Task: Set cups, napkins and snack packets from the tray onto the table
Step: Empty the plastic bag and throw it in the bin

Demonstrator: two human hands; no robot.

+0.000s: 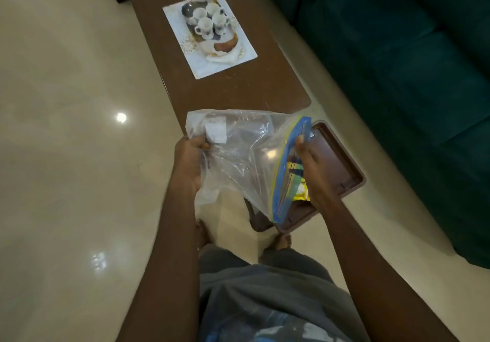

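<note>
I stand at the near end of a long brown table. My left hand grips the bottom of a clear zip bag with a blue zip strip. My right hand holds the bag's open mouth together with a brown tray and a yellow snack packet lying on the tray. On the table farther off lies a white placemat carrying several white cups, a dark saucer, a brown-edged plate and white napkins.
A dark green sofa runs along the table's right side, leaving a narrow floor strip. Glossy cream floor tiles spread to the left. My bare feet and grey shorts show below the bag.
</note>
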